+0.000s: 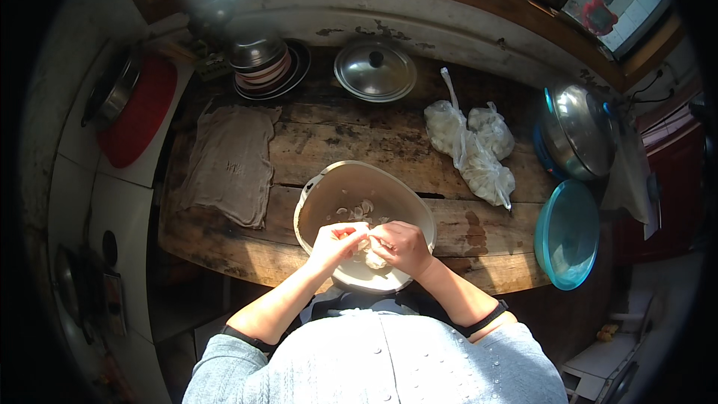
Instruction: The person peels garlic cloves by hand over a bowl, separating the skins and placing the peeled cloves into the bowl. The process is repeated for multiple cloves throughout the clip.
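Note:
Over a cream plastic basin [387,179], my left hand [339,241] and my right hand [406,244] meet at the fingertips. Both pinch a small pale food piece [364,244] that the fingers partly cover. Below my right hand's fingers shows a rounded whitish lump [374,260]; whether the hand holds it or it lies in the basin is unclear. Several torn or flaked pale pieces [364,206] are scattered on the basin's floor. The basin stands at the front edge of a worn wooden table [348,137], close to my body.
Knotted clear plastic bags [474,148] of whitish contents lie right of the basin. A grey-brown cloth [230,163] is spread at left. Behind are stacked bowls [261,64] and a metal pot lid [374,70]. At right stand a lidded steel pot [580,132] and a tilted teal basin [567,235].

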A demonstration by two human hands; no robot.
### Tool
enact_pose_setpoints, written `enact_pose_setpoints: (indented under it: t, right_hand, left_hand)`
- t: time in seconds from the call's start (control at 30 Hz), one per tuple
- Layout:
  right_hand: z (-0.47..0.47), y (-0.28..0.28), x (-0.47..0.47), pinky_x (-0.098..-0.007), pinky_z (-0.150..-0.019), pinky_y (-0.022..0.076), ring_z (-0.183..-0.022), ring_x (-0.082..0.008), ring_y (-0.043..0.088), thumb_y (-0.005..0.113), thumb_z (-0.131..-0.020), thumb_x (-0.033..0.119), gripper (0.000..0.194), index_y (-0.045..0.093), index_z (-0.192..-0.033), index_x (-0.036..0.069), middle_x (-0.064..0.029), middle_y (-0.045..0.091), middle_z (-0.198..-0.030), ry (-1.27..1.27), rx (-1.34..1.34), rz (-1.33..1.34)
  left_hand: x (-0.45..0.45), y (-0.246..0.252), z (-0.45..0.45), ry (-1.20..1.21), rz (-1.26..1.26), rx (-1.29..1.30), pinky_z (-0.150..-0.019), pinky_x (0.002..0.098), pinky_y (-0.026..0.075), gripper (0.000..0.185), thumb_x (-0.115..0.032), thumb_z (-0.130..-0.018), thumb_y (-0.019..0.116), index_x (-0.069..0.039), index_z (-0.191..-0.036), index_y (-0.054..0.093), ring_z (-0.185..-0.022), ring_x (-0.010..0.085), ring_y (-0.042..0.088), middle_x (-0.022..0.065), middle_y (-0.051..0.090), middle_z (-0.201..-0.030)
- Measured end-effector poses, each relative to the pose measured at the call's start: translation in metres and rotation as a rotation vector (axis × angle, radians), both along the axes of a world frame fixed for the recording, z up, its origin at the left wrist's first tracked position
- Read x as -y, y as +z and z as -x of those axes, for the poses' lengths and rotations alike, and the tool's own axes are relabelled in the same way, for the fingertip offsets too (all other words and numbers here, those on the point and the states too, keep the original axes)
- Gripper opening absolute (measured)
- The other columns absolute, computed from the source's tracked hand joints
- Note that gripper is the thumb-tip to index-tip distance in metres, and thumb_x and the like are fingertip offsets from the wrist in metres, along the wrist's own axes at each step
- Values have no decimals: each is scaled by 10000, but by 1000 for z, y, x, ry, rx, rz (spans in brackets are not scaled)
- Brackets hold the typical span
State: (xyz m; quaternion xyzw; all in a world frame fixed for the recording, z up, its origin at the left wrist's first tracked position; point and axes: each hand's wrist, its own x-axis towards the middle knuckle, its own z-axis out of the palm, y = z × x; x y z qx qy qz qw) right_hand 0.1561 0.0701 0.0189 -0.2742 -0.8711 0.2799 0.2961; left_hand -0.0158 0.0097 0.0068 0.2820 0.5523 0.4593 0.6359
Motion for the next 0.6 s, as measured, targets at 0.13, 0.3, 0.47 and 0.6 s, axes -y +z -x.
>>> enact_pose_setpoints:
  t: [0.13, 0.3, 0.47, 0.6]
  right_hand:
    - [1, -1, 0, -326, -596, 474, -674, -261, 596, 676, -698, 117, 142, 620, -814, 56, -91, 603, -734, 21, -52, 66]
    - [2, 1, 2, -313, -580, 468, -641, -247, 597, 674, -704, 102, 127, 611, -805, 57, -96, 599, -712, -4, -76, 119]
    - [2, 4, 1, -298, -570, 471, -657, -236, 609, 669, -708, 68, 129, 631, -829, 45, -95, 621, -753, -23, -152, 322]
    - [-2, 10, 0, -293, -570, 475, -671, -238, 615, 669, -740, 67, 111, 643, -843, 37, -101, 631, -761, 52, -169, 271]
  left_hand:
    - [3, 4, -1, 1, 17, -8, -497, 177, 341, 222, -223, -826, 662, -52, -966, 680, -546, 36, 444, -27, 547, -644]
    - [7, 9, -2, -17, 12, 36, -502, 178, 338, 218, -226, -826, 664, -52, -955, 685, -551, 38, 435, -27, 540, -646]
    - [6, 13, -2, -26, 22, 56, -511, 174, 338, 234, -220, -827, 665, -52, -989, 677, -560, 37, 435, -26, 541, -653]
    - [6, 14, 1, 1, 0, 34, -514, 170, 337, 241, -210, -832, 658, -48, -1010, 667, -569, 34, 436, -28, 540, -661]
